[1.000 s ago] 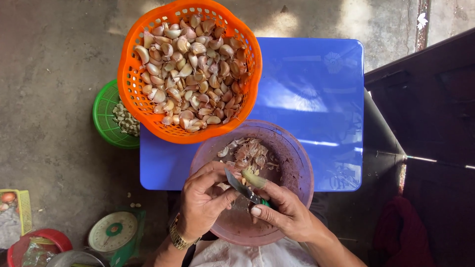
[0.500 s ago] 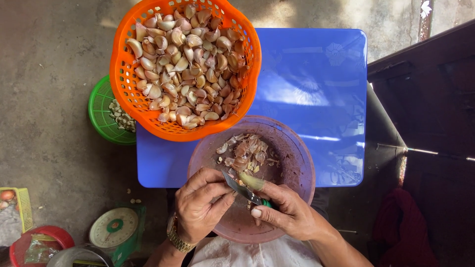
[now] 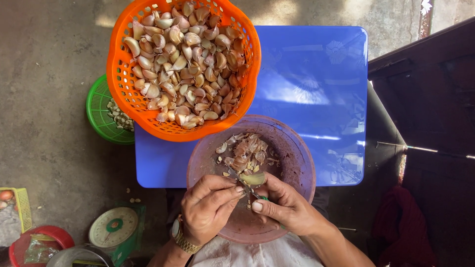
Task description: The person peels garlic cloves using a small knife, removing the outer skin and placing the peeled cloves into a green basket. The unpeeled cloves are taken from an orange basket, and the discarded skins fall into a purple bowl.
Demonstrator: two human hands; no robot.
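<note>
While my 2 hands work over the near side of the purple bowl, I see open room on the right half of the blue table. On the far left, the orange basket of garlic hangs over the table's edge, and the bowl sticks out past the near edge. My left hand pinches a peeled garlic clove at its fingertips. My right hand grips a small knife, touching the clove. Garlic skins lie in the bowl, just beyond my fingers.
</note>
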